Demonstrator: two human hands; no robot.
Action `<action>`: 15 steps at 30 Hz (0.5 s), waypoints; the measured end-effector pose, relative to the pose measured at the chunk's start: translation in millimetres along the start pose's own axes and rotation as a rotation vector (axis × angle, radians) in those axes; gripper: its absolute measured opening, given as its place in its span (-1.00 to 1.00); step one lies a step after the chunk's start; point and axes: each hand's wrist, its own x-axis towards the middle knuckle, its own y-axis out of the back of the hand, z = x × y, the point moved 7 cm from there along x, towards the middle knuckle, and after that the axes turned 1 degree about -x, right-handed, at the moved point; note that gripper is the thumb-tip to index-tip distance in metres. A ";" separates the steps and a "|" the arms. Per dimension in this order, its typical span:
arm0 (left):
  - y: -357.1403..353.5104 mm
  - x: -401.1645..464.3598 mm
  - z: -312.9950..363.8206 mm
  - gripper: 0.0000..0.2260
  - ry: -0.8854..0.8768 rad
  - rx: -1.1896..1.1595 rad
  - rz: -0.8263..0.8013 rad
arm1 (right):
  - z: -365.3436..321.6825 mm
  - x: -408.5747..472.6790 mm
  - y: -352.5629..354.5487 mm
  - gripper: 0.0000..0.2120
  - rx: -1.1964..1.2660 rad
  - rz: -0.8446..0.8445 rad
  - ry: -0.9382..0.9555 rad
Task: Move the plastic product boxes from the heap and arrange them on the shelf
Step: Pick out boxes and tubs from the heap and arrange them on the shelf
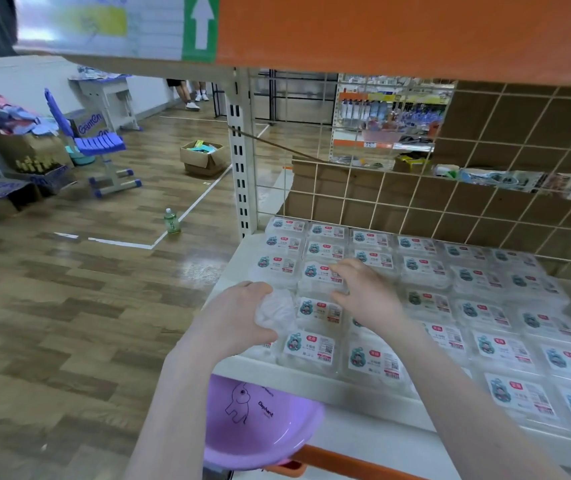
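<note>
While left hand (239, 317) grips clear box (275, 311), labelled boxes (422, 268) in rows

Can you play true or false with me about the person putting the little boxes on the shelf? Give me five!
1. The left hand holds a clear plastic box. True.
2. The boxes on the shelf stand in tall towers. False: they lie flat in rows, labels up.
3. A purple basin with an elephant drawing sits below the shelf. True.
4. The right hand is far away from the boxes. False: its fingers rest on the labelled boxes in the rows.
5. The green bottle stands on the shelf. False: it stands on the wooden floor.
</note>
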 end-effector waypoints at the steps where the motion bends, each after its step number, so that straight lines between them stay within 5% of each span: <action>1: -0.5 0.5 0.6 -0.41 -0.005 0.002 -0.005 | 0.0 0.2 -0.2 -0.55 0.003 -0.001 0.001; 15: -14.8 6.6 31.4 -0.37 -0.107 0.051 -0.036 | 58.3 -63.2 28.4 -0.62 -0.099 0.114 -0.084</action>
